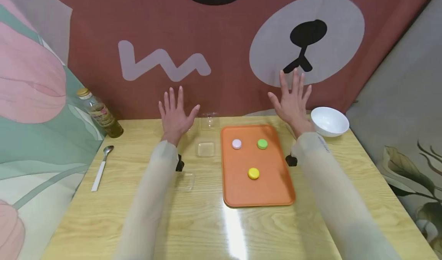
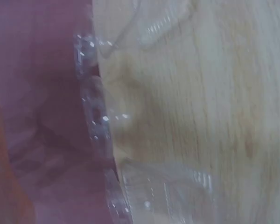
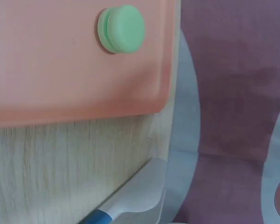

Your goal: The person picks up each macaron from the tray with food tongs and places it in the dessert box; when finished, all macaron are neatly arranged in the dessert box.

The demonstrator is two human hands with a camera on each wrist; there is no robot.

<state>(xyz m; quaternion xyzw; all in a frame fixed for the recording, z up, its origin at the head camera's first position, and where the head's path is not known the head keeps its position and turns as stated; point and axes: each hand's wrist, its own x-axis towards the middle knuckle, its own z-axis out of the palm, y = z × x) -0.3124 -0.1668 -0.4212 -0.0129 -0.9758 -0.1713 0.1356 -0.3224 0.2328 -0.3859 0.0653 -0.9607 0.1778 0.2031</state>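
Orange tray (image 1: 241, 159) apart from left fingers (image 1: 180, 97), right fingers (image 1: 295, 80): both spread wide.

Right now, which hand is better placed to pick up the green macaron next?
Probably the right hand: it is empty and nearer the green macaron; the left hand is left of the tray.

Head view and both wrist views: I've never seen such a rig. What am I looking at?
No robot here, just a person's bare left hand and right hand, fingers spread, holding nothing. The large picture comes from a camera worn on the head; the others, from the left wrist camera and right wrist camera. On the table lies an orange tray with a pink macaron, a green macaron and a yellow macaron. Around it are clear plastic containers, a spoon, a bottle and a white bowl. The right wrist picture also shows a blue-handled spatula.
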